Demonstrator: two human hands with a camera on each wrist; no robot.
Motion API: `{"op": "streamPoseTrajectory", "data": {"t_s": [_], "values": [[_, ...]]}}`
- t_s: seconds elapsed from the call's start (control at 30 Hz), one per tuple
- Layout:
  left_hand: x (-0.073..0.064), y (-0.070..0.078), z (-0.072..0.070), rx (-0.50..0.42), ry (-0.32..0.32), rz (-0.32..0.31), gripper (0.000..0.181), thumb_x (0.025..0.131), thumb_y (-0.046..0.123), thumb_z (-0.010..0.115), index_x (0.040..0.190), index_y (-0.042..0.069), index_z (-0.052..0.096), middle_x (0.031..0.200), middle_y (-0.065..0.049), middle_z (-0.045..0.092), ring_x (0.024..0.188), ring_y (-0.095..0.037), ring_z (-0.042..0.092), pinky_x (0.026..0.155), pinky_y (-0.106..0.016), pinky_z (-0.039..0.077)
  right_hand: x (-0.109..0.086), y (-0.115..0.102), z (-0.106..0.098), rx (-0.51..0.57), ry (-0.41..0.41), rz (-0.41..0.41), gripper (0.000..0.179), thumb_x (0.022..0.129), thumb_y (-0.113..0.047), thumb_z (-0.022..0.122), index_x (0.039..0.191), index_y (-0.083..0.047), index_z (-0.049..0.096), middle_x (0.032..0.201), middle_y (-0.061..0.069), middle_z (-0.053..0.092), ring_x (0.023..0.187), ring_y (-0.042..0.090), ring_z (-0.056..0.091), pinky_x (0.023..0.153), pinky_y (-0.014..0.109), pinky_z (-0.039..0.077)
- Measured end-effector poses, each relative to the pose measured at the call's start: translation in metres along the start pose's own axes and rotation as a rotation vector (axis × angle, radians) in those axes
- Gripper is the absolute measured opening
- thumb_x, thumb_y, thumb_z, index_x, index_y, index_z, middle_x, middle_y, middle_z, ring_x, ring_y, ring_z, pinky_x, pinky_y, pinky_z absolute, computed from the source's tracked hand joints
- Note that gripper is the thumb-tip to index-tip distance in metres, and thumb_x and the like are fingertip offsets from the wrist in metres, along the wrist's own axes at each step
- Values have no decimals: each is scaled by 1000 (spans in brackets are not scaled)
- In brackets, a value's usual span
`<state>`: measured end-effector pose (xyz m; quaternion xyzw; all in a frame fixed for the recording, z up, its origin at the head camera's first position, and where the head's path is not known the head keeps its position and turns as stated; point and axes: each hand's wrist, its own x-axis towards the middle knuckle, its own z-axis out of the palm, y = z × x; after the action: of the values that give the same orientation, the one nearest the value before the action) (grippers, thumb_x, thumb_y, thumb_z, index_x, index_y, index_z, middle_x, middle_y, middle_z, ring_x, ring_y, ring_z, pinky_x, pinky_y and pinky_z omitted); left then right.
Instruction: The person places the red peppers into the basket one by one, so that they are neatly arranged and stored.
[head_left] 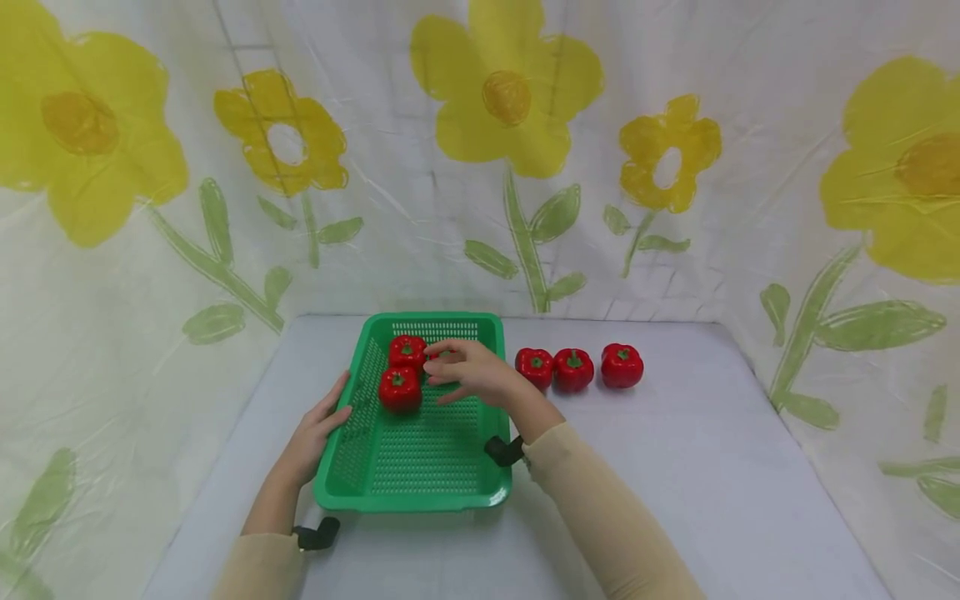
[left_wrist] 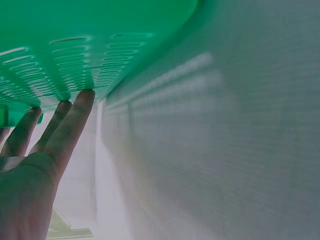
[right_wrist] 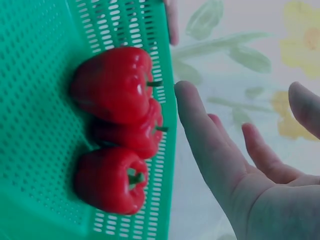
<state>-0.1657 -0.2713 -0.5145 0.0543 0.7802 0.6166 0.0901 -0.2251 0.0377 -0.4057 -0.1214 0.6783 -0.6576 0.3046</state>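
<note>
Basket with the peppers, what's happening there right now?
A person is at a table with their left hand against the left side of the green basket. Their right hand is over the basket, fingers spread and holding nothing. Three red peppers sit together in the basket, toward its far end. Three more peppers are on the table to the right of the basket, two side by side and one slightly apart.

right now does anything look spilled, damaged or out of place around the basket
Nothing stands out. Three red peppers sit together in the green basket, with no damage visible. On the table, the rightmost pepper sits slightly apart from its two neighbours, which hardly looks odd; no spill shows.
</note>
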Motion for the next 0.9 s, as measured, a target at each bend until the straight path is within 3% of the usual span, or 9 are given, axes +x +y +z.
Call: {"op": "streamPoseTrajectory", "data": {"t_s": [0.07, 0.37, 0.7, 0.9], "values": [[0, -1, 0, -15, -3, 6, 60, 110, 31, 42, 163, 34, 15, 171, -1, 7, 155, -38, 12, 98, -19, 47, -2, -2, -1, 8, 6, -3, 45, 99, -22, 67, 139, -7, 54, 134, 18, 60, 113, 28, 67, 92, 59, 56], [3, -1, 1, -19, -7, 4, 59, 110, 31, 41, 162, 35, 14, 171, 1, 7, 156, -36, 10, 102, -21, 45, -16, -9, -17, 7, 20, -26, 51, 99, -23, 66, 145, -8, 48, 141, 18, 56, 121, 33, 63, 91, 53, 58], [1, -4, 1, -12, -6, 0, 59, 110, 31, 41, 162, 35, 14, 171, 1, 6, 156, -37, 9, 114, -52, 33, -30, -7, -39, 58, 57, -59, 49, 101, -21, 63, 146, -12, 45, 148, 18, 50, 132, 37, 56, 97, 57, 54], [1, 0, 0, -8, -8, 0, 59, 110, 30, 41, 162, 35, 14, 171, 0, 6, 155, -39, 13, 108, -41, 46, -36, -13, -44, 67, 74, -79, 47, 102, -18, 62, 146, -12, 46, 145, 17, 53, 130, 34, 59, 94, 55, 56]]}}
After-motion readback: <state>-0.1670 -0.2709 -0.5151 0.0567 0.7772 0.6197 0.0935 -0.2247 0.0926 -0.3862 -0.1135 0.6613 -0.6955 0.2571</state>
